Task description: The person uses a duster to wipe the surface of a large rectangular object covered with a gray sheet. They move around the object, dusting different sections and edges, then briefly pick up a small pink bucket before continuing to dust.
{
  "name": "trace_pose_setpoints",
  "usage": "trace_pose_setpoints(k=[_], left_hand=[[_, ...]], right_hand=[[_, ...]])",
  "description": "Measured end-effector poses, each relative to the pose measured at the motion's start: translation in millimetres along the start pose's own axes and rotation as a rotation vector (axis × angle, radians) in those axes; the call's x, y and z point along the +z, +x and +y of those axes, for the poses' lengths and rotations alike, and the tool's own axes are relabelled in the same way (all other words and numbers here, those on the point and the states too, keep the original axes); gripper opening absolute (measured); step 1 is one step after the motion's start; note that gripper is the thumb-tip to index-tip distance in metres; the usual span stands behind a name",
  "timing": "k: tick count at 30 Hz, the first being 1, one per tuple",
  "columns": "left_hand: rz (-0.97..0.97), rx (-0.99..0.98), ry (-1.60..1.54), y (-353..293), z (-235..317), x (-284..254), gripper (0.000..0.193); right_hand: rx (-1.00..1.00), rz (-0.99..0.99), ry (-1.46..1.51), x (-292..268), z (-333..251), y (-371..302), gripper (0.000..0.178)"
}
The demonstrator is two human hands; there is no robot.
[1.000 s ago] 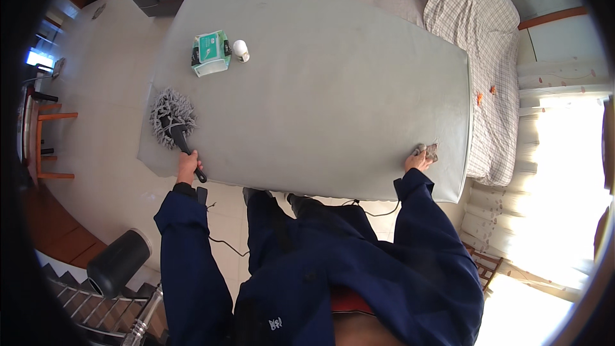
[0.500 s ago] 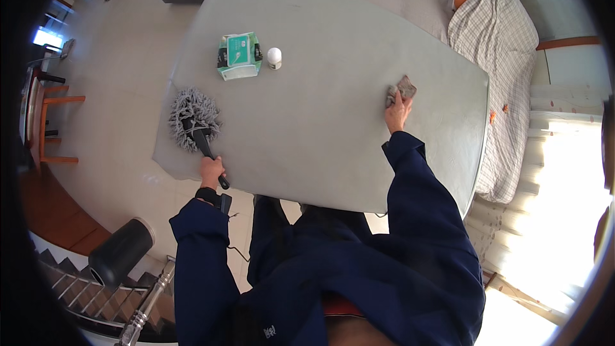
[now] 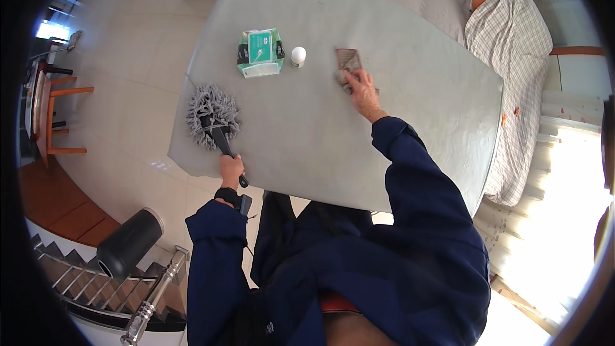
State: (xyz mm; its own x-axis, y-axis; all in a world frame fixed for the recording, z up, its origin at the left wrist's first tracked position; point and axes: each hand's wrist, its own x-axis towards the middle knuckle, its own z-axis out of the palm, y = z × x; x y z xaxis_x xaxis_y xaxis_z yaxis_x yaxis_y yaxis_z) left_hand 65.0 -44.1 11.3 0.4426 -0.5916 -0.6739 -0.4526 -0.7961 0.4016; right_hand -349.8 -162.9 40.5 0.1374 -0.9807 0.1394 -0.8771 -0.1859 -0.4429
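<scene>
"Head view, left of centre: what is gripped?"

"My left hand [image 3: 232, 170], clamped around the handle [image 3: 221, 141] of a grey fringed duster [image 3: 220, 107]."

"And upper centre?"

"My right hand [image 3: 365, 95], fingers closed on a brownish cloth [image 3: 348, 60] atop the grey surface [image 3: 295, 141]."

A home, by its curtain [image 3: 530, 202] (sunlit), checked cloth [image 3: 512, 38] and stair railing [image 3: 152, 303].
</scene>
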Motion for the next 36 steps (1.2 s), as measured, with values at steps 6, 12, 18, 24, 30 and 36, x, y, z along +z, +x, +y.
trace_pose_setpoints(k=[6,12,18,24,30,36], left_hand=[[-0.015,0.029,-0.026,5.9,-2.3,0.9,0.028],[-0.085,0.007,-0.116,9.1,-0.3,-2.1,0.027],[-0.123,0.081,-0.376,2.3,-20.5,-7.7,0.019],[-0.168,0.235,-0.631,-61.0,-57.8,8.4,0.014],[-0.117,0.176,-0.675,-141.1,-109.9,9.5,0.02],[-0.01,0.122,-0.632,-183.4,-139.6,-17.7,0.023]], right_hand=[[-0.282,-0.217,0.261,20.1,-73.6,-70.6,0.059],[-0.517,-0.48,0.338,35.0,-149.6,-192.6,0.053],[-0.385,-0.87,0.616,15.9,-142.3,-274.6,0.051],[0.374,-0.499,1.151,-64.2,-36.3,-268.8,0.042],[0.726,0.36,0.68,-140.1,123.4,-274.3,0.045],[0.814,0.544,-0.143,-100.7,177.1,-278.9,0.047]])
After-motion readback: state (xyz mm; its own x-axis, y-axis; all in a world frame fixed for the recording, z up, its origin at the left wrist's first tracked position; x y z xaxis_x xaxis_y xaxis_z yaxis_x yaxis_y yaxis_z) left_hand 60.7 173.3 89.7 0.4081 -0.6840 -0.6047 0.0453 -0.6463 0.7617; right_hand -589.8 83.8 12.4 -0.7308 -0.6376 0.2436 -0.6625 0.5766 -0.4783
